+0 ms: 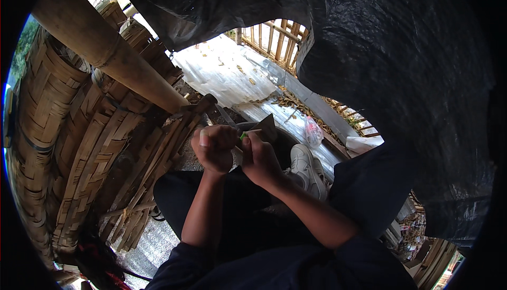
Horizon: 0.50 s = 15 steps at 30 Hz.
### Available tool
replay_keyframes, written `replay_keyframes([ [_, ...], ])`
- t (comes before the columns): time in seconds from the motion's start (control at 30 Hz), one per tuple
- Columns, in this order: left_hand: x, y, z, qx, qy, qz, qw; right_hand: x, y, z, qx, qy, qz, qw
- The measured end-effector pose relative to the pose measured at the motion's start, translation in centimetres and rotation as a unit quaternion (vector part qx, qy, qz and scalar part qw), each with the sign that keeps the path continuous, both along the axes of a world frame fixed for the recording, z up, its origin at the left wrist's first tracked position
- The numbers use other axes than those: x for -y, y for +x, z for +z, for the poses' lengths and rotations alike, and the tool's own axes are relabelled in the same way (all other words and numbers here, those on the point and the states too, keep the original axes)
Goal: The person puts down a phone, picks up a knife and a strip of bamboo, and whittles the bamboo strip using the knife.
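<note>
While your R hand (260, 155) pinches a small green piece (243, 136) btwn thumb and fingers, your L hand (214, 145) curls into a closed fist just beside it; its contents, can't tell. A grey blade-like strip (226, 116) shows past the L knuckles: if sharp, a slip prob. risks a cut, or a loose pinch drops the piece.
</note>
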<state>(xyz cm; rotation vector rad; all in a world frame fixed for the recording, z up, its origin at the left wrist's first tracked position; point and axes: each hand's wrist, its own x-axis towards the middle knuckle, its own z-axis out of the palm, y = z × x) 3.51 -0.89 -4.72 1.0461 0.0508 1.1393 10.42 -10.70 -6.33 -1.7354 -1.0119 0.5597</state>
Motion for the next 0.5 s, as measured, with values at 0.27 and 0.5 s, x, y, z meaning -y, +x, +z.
replay_keyframes([
  [0.27,0.4,0.3,0.6,0.015,0.012,-0.020,1.000,1.9,4.6,-12.8,0.123,-0.109,-0.020,0.986],
  [0.5,-0.2,-0.6,-0.4,0.017,0.021,-0.006,1.000,-0.6,-1.1,-2.2,0.049,0.038,-0.018,0.998],
])
